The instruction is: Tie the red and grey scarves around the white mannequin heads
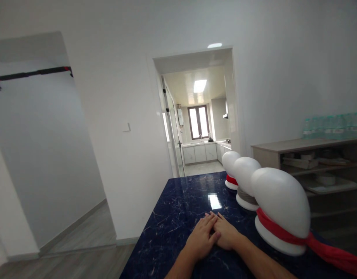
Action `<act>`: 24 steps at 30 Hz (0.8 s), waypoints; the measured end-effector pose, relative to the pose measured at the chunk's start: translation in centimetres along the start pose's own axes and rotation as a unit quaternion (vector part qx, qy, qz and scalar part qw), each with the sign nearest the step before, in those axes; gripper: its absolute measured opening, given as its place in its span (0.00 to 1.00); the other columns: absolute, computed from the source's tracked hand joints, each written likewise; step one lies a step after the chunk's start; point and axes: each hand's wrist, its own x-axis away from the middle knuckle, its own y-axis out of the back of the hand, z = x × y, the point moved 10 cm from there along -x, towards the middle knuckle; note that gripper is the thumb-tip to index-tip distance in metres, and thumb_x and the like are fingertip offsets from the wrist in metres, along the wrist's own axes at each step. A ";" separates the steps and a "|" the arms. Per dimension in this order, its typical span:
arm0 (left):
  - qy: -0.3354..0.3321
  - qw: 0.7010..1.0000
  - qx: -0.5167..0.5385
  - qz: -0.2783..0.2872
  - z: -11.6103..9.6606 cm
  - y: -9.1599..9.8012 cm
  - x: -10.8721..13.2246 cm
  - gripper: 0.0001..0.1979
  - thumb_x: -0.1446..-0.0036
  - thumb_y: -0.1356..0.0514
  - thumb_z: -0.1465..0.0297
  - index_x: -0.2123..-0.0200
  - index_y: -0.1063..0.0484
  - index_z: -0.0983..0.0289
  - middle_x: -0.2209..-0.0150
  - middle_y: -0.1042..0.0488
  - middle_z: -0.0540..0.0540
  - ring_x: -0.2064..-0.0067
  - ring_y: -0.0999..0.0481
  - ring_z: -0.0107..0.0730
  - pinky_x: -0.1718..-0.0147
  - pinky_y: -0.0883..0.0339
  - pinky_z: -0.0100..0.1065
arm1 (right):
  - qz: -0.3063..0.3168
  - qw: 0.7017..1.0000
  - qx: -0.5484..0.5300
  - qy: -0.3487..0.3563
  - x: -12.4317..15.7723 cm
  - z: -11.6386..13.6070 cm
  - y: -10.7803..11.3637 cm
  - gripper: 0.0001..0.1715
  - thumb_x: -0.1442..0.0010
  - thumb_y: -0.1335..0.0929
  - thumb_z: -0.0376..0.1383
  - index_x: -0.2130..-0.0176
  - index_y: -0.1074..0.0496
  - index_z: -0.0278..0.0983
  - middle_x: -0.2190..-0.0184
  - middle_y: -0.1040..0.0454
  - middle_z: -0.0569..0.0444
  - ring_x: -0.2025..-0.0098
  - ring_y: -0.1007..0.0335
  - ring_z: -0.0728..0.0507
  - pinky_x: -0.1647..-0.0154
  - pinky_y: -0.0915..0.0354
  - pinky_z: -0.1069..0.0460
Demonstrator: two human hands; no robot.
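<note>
My left hand (199, 239) and my right hand (226, 233) rest together on a dark blue, marble-patterned table (172, 205). The left fingers lie stretched out over the right ones, and the left thumb touches the back of the right hand. Neither hand shows anything held. To the right stand three white mannequin heads in a row. The nearest head (283, 201) has a red scarf (278, 228) round its neck, its long end trailing right. Round the neck of the middle head (248, 174) is a grey band (245, 197). The farthest head (230, 161) wears a red band (231, 179).
Beyond the table's far edge a doorway opens onto a kitchen with a white counter (200, 152). A wooden shelf unit (271, 145) stands right, with several water bottles (332, 127) on top and trays inside. Left is a black bar (35, 73) across an alcove.
</note>
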 end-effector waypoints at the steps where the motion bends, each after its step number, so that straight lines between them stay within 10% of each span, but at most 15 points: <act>1: 0.002 1.000 0.001 -0.002 0.0 0.0 0.0 0.35 0.29 0.48 0.47 0.24 0.48 0.49 0.22 0.48 0.47 0.22 0.48 0.40 0.22 0.56 0.51 | -0.003 1.000 -0.001 0.002 0.1 0.0 0.0 0.43 0.32 0.35 0.44 0.23 0.48 0.46 0.22 0.52 0.44 0.21 0.57 0.31 0.22 0.60 0.29; 24: -0.005 1.000 0.018 -0.024 -0.3 0.5 0.3 0.33 0.29 0.46 0.50 0.25 0.45 0.47 0.23 0.43 0.46 0.23 0.45 0.43 0.23 0.53 0.51 | -0.006 1.000 -0.010 -0.019 0.2 -0.4 0.1 0.42 0.31 0.36 0.45 0.23 0.47 0.43 0.23 0.50 0.44 0.21 0.56 0.32 0.22 0.59 0.32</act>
